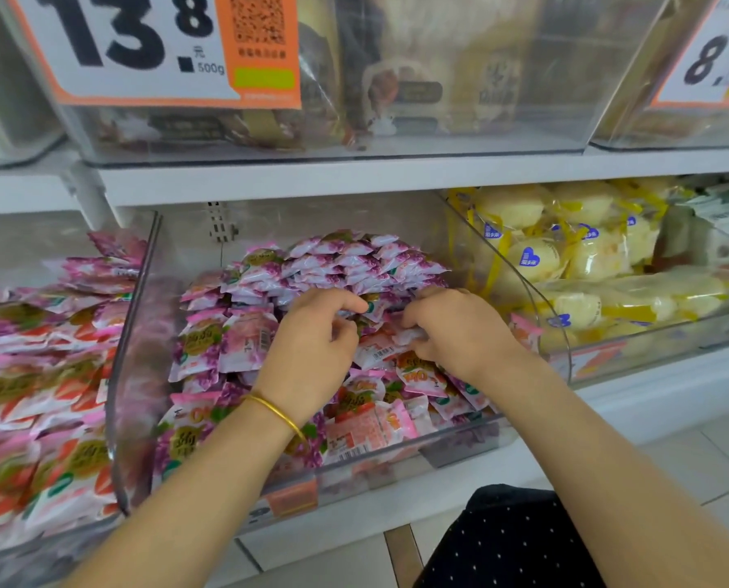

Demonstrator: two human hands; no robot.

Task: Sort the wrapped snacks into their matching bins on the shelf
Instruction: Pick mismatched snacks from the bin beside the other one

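Observation:
A clear plastic bin in the middle of the lower shelf holds a heap of small wrapped snacks: purple-and-white packets stacked neatly at the back, pink and orange packets loose at the front. Both my hands are inside this bin over the pile. My left hand, with a gold bangle on its wrist, curls its fingers round a purple packet at the stack's front edge. My right hand pinches a pink-white packet beside it. The packets under my palms are hidden.
The bin to the left is full of pink and red strawberry packets. To the right, a clear bin holds yellow-wrapped cakes. Above the white shelf board, more clear bins carry price cards, one reading 13.8. Tiled floor lies below right.

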